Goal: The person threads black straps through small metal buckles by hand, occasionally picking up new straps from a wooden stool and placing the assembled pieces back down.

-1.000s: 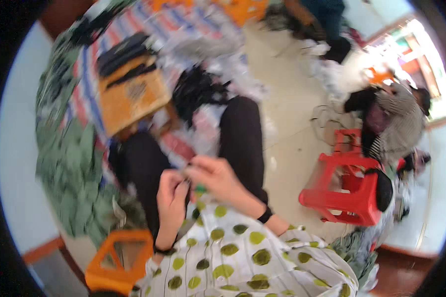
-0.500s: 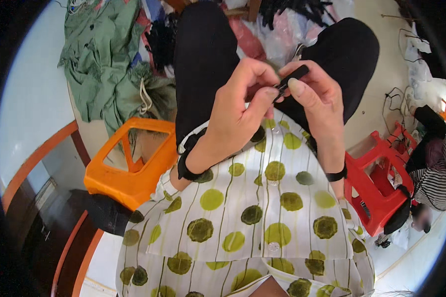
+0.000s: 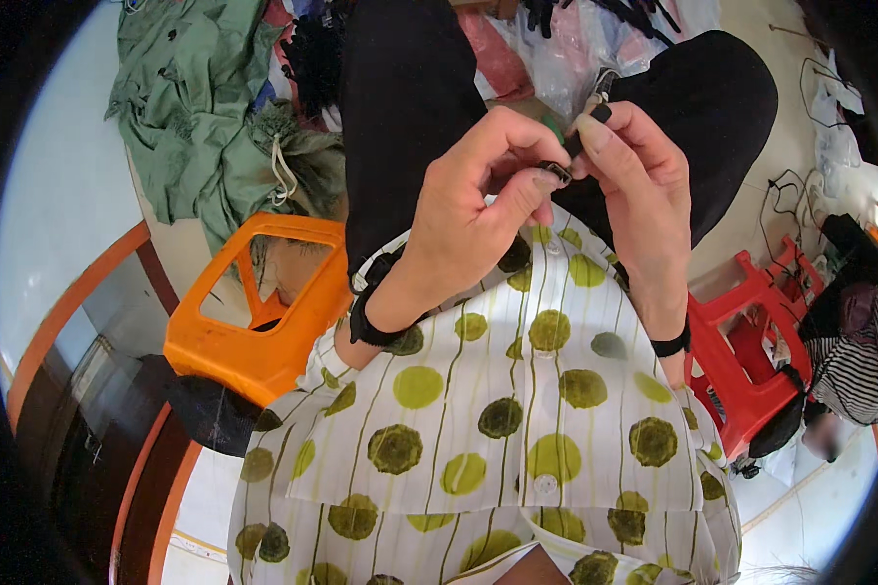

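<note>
Above my lap, my left hand [image 3: 483, 195] pinches a small dark buckle-like piece [image 3: 555, 172] between thumb and fingers; its edge shines and seems to have a slot. Close beside it, my right hand [image 3: 644, 190] grips a narrow black strap [image 3: 601, 113] between thumb and forefinger, with one end showing past the thumb. The two hands almost touch at the fingertips. Whether the strap passes through the piece is hidden by my fingers. A bit of green [image 3: 553, 125] shows just behind the left fingers.
An orange stool [image 3: 234, 336] stands to my left and a red stool [image 3: 741, 331] to my right. Green cloth [image 3: 190, 127] lies at the far left. Clear plastic bags [image 3: 556, 58] and black straps [image 3: 644, 19] lie ahead. At the right sits a person in striped clothing [image 3: 854, 366].
My right hand has shifted slightly up and right, and the strap has turned more upright. The dark piece in my left fingers now shows more plainly. My right knee has moved outward.
</note>
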`<state>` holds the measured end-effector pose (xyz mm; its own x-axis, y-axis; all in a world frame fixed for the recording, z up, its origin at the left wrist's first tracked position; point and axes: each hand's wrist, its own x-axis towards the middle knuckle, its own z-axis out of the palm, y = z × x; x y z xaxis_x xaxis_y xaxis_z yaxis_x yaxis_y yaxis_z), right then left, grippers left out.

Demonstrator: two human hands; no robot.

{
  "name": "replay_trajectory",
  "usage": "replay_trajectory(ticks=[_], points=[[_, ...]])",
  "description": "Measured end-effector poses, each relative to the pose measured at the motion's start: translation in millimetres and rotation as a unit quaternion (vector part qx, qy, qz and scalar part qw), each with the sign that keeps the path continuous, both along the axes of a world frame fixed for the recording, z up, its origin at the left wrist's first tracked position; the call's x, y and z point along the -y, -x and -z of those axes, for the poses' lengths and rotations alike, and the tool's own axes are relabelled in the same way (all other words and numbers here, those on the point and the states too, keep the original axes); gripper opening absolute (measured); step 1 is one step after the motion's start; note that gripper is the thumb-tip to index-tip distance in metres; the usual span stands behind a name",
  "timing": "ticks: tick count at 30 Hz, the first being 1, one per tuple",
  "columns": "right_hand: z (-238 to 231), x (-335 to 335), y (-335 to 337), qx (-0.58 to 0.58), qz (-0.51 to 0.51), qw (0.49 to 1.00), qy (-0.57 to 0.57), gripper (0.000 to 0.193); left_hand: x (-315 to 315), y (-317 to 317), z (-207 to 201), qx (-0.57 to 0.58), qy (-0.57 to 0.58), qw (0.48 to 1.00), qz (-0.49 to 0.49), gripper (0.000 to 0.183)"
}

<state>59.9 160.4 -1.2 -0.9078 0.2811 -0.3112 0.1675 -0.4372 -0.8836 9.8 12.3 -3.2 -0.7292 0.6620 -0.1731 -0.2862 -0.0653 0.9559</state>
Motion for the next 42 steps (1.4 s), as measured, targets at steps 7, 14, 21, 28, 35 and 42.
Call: replay_trajectory(ticks=[7,14,21,28,35,42], points=[[-1,-2,0,-0.014,-0.027,0.996,0.086,0.011,1,-6,2,-0.009,-0.039,0.998,-0.04,0.009],[3,4,-3,-0.015,-0.01,0.986,0.167,0.013,-4,-16,5,-0.056,-0.077,0.989,-0.114,0.007],[-2,7,-8,-0.03,0.02,0.997,0.068,0.014,0,-19,1,-0.051,-0.028,0.992,-0.116,0.005],[4,-7,-7,-0.021,-0.056,0.976,0.209,0.014,-5,-16,1,-0.316,-0.014,0.941,-0.119,0.018],[6,-7,-8,-0.016,-0.078,0.949,0.306,0.016,-5,-15,3,-0.437,-0.01,0.89,-0.132,0.024],[4,-4,-8,-0.038,-0.048,0.979,0.196,0.019,-3,-17,7,-0.363,-0.005,0.922,-0.137,0.017]])
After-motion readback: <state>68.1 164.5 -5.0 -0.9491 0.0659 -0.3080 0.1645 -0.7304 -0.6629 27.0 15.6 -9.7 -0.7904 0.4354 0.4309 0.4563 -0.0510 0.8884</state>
